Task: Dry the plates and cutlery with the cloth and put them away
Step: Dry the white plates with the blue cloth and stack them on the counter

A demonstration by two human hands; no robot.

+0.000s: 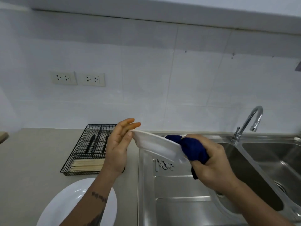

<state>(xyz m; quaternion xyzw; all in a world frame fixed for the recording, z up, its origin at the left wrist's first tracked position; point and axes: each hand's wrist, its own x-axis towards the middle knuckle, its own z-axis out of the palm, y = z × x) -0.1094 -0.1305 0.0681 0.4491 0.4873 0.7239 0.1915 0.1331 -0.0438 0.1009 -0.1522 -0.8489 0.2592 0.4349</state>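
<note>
A white plate (156, 146) is held tilted, edge-on, above the steel drainboard (179, 190). My left hand (118, 149) supports its left rim between thumb and straight fingers. My right hand (210, 163) grips a dark blue cloth (192, 149) wrapped over the plate's right rim. Several pieces of cutlery (162, 164) lie on the drainboard under the plate. A second white plate (68, 204) sits on the counter at the bottom left, partly behind my left forearm.
A black wire cutlery tray (86, 150) on the beige counter (32, 160) holds dark utensils and wooden chopsticks. The sink basin (268, 160) and chrome tap (249, 123) are to the right. Two wall sockets (78, 78) sit on the tiled wall.
</note>
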